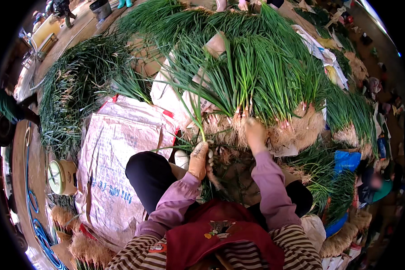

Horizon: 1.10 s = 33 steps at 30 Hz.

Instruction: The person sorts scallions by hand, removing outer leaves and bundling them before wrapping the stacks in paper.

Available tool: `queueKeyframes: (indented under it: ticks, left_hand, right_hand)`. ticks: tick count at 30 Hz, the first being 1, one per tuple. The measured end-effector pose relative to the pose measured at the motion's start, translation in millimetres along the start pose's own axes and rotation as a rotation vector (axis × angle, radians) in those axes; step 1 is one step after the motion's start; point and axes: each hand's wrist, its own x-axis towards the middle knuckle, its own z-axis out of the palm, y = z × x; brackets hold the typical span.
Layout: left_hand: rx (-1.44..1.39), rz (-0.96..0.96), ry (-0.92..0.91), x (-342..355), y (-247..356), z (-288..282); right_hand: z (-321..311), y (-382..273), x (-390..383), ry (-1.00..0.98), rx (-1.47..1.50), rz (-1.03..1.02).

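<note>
In front of my knees, my left hand (pixel 199 158) is closed around a green onion (pixel 201 128), whose leaves fan up and away to the left. Its root end shows below my fingers. Farther out on the right, my right hand (pixel 255 133) reaches to the roots of a big row of green onions (pixel 261 76). That hand is smeared by motion and its fingertips are hidden, so its grip is unclear. Pale, stringy roots (pixel 301 128) hang along the near side of the row. Loose trimmings and leaves lie on the ground between my legs.
A large pale woven sack (pixel 121 148) is spread at my left, beside a lidded bucket (pixel 62 177). More green onions (pixel 72 90) lie at the far left. A blue hose (pixel 40 238) coils at the lower left. Another person's boots (pixel 221 5) stand beyond the row.
</note>
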Motion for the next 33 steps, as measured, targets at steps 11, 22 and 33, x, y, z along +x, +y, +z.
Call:
queueKeyframes:
  ticks: [11,22,33]
  left_hand:
    - [0.176,-0.027,0.002,12,-4,24]
    - [0.244,0.01,-0.06,1,-20,32]
    - [-0.012,-0.216,-0.138,-18,-6,29]
  right_hand:
    - [14,0,-44,-0.11,-0.097,-0.211]
    - [43,15,-58,-0.05,0.152,-0.271]
    - [55,23,-67,-0.238,1.155,0.233]
